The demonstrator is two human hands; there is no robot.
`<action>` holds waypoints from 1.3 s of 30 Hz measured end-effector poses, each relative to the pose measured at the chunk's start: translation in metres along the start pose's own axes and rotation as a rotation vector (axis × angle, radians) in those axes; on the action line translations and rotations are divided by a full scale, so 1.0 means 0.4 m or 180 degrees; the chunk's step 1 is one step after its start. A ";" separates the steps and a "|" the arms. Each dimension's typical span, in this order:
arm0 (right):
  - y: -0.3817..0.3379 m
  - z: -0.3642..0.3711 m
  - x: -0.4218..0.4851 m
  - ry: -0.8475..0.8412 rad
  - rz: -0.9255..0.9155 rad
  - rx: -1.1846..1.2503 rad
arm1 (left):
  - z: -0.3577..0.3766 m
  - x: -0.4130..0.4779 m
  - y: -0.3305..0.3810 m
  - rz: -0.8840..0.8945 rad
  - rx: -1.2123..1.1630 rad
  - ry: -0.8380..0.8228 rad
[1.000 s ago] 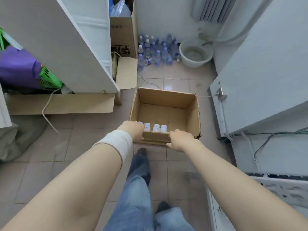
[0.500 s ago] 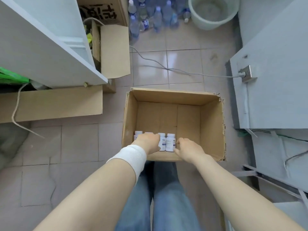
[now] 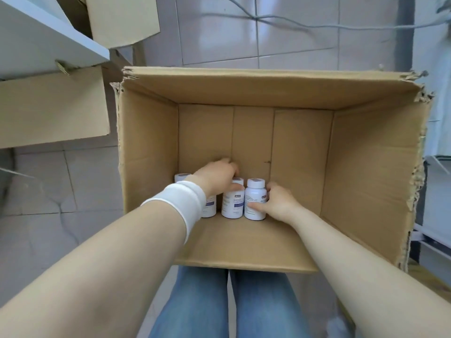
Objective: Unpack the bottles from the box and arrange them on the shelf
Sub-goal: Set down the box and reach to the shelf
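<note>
both hands have dropped from the near rim down into the box, which stands on the tiled floor. the right hand now wraps the rightmost bottle, thumb across its label and fingers behind it. the left hand lies curved over the caps of the other white bottles in the row by the near wall; whether it grips one i cannot tell. no bottle is out yet, so lifting toward the white shelf looks about to start

place: storeroom | signs: cardboard boxes, tiled floor, white shelf, loose cable
</note>
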State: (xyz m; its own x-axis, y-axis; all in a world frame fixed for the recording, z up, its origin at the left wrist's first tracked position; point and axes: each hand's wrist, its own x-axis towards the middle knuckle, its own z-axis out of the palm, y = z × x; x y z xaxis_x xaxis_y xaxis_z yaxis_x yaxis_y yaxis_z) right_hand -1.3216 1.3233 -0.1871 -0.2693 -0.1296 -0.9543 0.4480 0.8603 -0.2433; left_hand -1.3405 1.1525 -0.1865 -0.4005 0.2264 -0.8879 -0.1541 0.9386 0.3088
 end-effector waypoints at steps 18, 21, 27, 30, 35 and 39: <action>-0.046 -0.157 -0.551 0.1021 -0.0676 0.2854 | -0.241 -0.525 0.154 0.1071 -0.3264 0.1841; -0.063 -0.134 -0.717 0.1308 -0.0977 0.3326 | -0.282 -0.661 0.207 0.1423 -0.3661 0.1628; -0.069 0.023 -1.003 0.2010 -0.1436 0.4255 | -0.299 -0.886 0.356 0.2164 -0.3620 0.1042; -0.051 0.108 -1.121 0.2332 -0.1607 0.4543 | -0.261 -0.986 0.441 0.2397 -0.3426 0.0601; 0.047 0.243 -1.314 0.2989 -0.1811 0.5067 | -0.121 -1.163 0.596 0.3002 -0.3138 -0.0075; 0.166 0.390 -1.465 0.3437 -0.1883 0.5181 | 0.047 -1.307 0.705 0.3317 -0.2600 -0.0566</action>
State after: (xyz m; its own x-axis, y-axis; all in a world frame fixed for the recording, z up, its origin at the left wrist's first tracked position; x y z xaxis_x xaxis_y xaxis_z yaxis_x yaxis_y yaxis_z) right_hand -1.0010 1.3797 0.3290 -0.6565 0.6422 -0.3958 0.1608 -0.3935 -0.9051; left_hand -1.1575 1.3036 0.3583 -0.5482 0.8266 -0.1273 -0.3683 -0.1020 0.9241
